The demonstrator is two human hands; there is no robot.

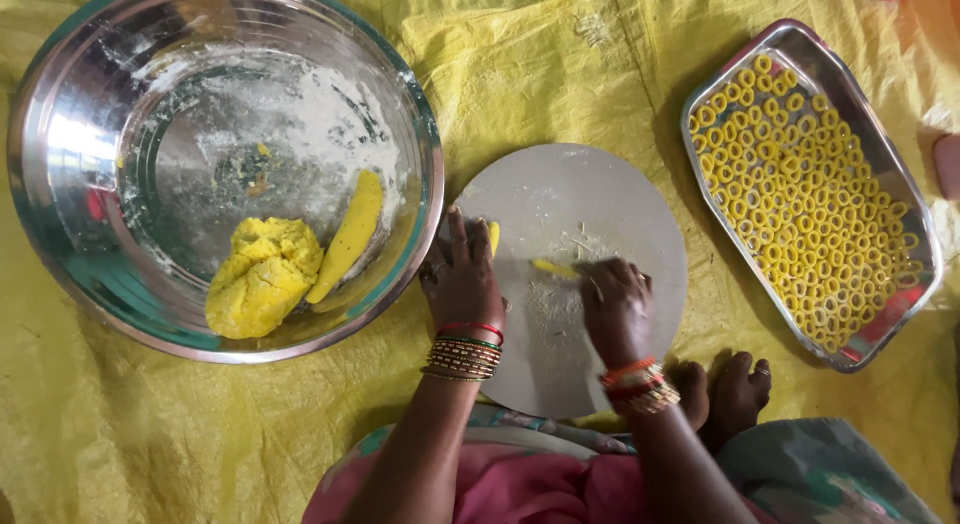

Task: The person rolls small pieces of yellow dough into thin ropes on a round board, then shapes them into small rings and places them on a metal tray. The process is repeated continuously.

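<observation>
Left hand (462,274) grips 1 yellow dough piece (493,237) while right hand (615,306) pinches a dough strip (553,269) against the round board (640,224) for support.

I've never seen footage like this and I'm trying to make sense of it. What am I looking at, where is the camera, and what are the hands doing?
There is no machine here: the camera sits on a person's head and looks straight down at their own two hands. They sit on a yellow sheet with a round board in front of them. The left hand rests at the board's edge on a small yellow dough piece. The right hand presses a thin dough strip on the floured board. To the left stands a steel bowl with a dough lump and a dough roll. To the right, a steel tray holds many small dough rings.
</observation>
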